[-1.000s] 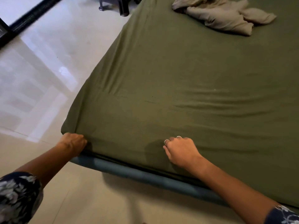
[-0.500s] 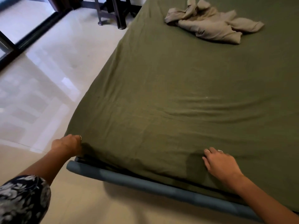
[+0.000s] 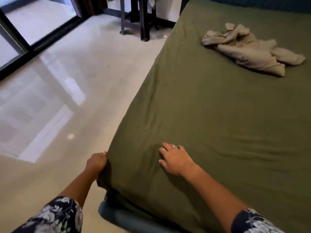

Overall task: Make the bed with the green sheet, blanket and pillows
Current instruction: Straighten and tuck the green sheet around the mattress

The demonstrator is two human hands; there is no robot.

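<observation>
Green sheet [image 3: 210, 118]: spread over the whole mattress, mostly smooth, with soft creases near the foot and down the left side.
Left hand [image 3: 96, 163]: at the near left corner of the bed, fingers curled round the sheet's edge where it drops over the side, gripping the fabric.
Right hand [image 3: 175, 158]: lying flat on top of the sheet just in from that corner, fingers spread and relaxed, pressing the cloth, rings on two fingers.
Beige cloth [image 3: 249, 49]: a crumpled bundle resting on the sheet towards the far end, well apart from both hands.
Bed frame [image 3: 117, 216]: a blue-grey padded rail showing under the corner.
Floor [image 3: 75, 98]: pale, glossy tiles, reflecting the glass door [image 3: 25, 27].
Dark stand [image 3: 134, 17]: by the far left of the bed.
</observation>
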